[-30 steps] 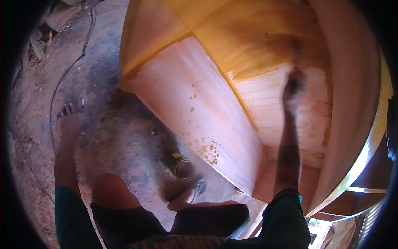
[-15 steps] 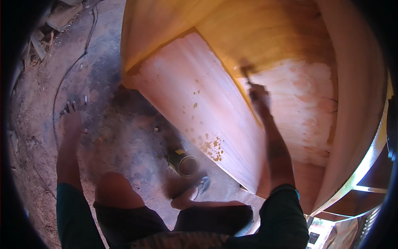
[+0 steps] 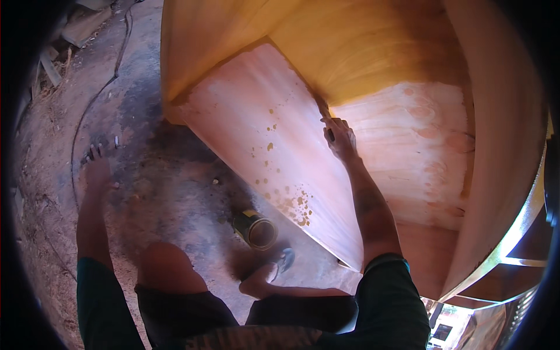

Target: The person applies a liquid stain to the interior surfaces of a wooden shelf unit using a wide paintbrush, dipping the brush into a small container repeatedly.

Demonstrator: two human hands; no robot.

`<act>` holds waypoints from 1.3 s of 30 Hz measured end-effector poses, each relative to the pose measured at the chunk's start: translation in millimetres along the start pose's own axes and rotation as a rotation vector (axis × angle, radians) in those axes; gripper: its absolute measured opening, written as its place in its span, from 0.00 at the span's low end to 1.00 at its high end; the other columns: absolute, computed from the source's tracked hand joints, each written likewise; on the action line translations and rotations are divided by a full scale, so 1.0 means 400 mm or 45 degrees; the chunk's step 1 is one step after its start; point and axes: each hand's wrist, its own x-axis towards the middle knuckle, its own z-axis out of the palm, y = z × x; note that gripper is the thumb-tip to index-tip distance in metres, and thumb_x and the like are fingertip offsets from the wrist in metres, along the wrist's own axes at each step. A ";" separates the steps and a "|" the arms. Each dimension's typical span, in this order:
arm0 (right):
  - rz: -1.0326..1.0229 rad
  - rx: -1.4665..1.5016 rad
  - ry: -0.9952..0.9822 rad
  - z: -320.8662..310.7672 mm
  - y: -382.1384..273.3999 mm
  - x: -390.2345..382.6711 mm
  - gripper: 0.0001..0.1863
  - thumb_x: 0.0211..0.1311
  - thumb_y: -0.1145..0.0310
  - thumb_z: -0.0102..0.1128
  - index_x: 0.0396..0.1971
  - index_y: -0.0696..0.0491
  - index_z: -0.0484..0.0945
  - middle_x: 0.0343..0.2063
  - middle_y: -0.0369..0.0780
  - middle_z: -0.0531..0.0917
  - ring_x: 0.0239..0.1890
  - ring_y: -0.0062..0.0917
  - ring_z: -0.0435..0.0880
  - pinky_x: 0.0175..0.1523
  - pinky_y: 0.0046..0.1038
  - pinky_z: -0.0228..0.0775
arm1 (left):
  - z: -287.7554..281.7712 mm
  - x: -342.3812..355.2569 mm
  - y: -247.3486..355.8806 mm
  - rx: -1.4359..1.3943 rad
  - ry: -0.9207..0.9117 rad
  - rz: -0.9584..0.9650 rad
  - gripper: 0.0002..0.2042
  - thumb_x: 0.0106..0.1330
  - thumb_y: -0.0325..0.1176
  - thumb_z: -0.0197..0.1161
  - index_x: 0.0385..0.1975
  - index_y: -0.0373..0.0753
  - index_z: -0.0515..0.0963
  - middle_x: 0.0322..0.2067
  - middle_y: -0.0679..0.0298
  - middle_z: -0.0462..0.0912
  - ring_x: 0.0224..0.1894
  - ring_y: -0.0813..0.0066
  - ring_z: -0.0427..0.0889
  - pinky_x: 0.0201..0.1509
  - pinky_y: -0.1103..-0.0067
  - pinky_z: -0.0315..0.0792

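My right hand (image 3: 340, 137) is closed around the handle of a paintbrush (image 3: 322, 107). The bristles rest at the inner corner where the bottom board (image 3: 251, 111) of a large wooden cabinet meets its back panel. Yellow-brown coating covers the upper part of the back panel (image 3: 373, 52), while its lower part is bare pale wood (image 3: 408, 140). Yellow-brown drops are spattered over the bottom board. My left hand (image 3: 98, 166) is held out over the floor on the left, fingers apart, with nothing in it.
An open tin (image 3: 259, 232) stands on the floor between my foot (image 3: 262, 280) and the cabinet's edge. A dark cable (image 3: 87, 108) runs along the concrete floor at the left. Scrap wood (image 3: 81, 26) lies at the far left. The cabinet's side wall (image 3: 501, 128) rises on the right.
My right hand has moved left and slightly up with the brush, from the back panel to the corner seam. My left hand has barely shifted.
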 end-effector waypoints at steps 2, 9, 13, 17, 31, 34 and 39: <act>0.049 -0.246 -0.047 -0.025 0.088 -0.008 0.14 0.60 0.75 0.62 0.46 0.53 0.79 0.42 0.44 0.83 0.46 0.45 0.80 0.52 0.41 0.72 | -0.007 -0.006 0.005 0.038 0.029 0.013 0.74 0.30 0.49 0.88 0.76 0.36 0.38 0.76 0.44 0.44 0.73 0.39 0.57 0.73 0.57 0.61; 0.080 -0.097 1.021 -0.587 0.008 -0.022 0.15 0.70 0.79 0.54 0.54 0.58 0.76 0.52 0.47 0.81 0.52 0.37 0.78 0.57 0.33 0.72 | -0.053 -0.055 0.005 0.028 -0.039 -0.058 0.74 0.30 0.49 0.88 0.76 0.34 0.38 0.76 0.44 0.43 0.73 0.40 0.57 0.74 0.59 0.61; -0.094 -0.419 0.730 -0.364 0.077 -0.047 0.12 0.68 0.74 0.54 0.50 0.57 0.74 0.46 0.46 0.82 0.46 0.40 0.79 0.48 0.40 0.71 | -0.034 -0.030 -0.005 0.027 -0.074 -0.055 0.74 0.31 0.48 0.88 0.76 0.35 0.38 0.76 0.44 0.43 0.73 0.39 0.56 0.73 0.58 0.62; 0.053 -0.365 0.008 -0.017 0.020 -0.109 0.13 0.63 0.69 0.60 0.48 0.48 0.78 0.39 0.42 0.81 0.43 0.40 0.81 0.43 0.41 0.71 | -0.015 -0.004 0.003 0.069 -0.031 0.014 0.73 0.31 0.49 0.88 0.76 0.35 0.39 0.76 0.43 0.44 0.73 0.39 0.58 0.72 0.57 0.64; 0.114 -0.093 0.626 -0.333 0.034 -0.039 0.10 0.71 0.70 0.51 0.49 0.52 0.76 0.44 0.41 0.79 0.40 0.34 0.77 0.44 0.34 0.70 | 0.067 0.053 -0.033 0.125 0.000 0.049 0.73 0.29 0.51 0.88 0.75 0.35 0.42 0.76 0.46 0.45 0.72 0.42 0.60 0.71 0.60 0.66; 0.036 -0.381 0.071 -0.021 0.028 -0.108 0.25 0.68 0.70 0.52 0.65 0.50 0.64 0.39 0.41 0.79 0.42 0.35 0.77 0.42 0.35 0.70 | 0.089 0.069 -0.042 0.296 0.105 0.175 0.74 0.28 0.52 0.87 0.75 0.33 0.42 0.76 0.45 0.45 0.73 0.42 0.59 0.71 0.61 0.66; 0.065 0.080 0.164 -0.176 0.147 -0.111 0.08 0.71 0.71 0.51 0.41 0.54 0.79 0.38 0.45 0.83 0.41 0.40 0.80 0.45 0.37 0.74 | 0.072 0.040 -0.041 0.252 0.049 0.150 0.74 0.27 0.53 0.87 0.75 0.32 0.42 0.75 0.43 0.46 0.73 0.40 0.58 0.73 0.59 0.63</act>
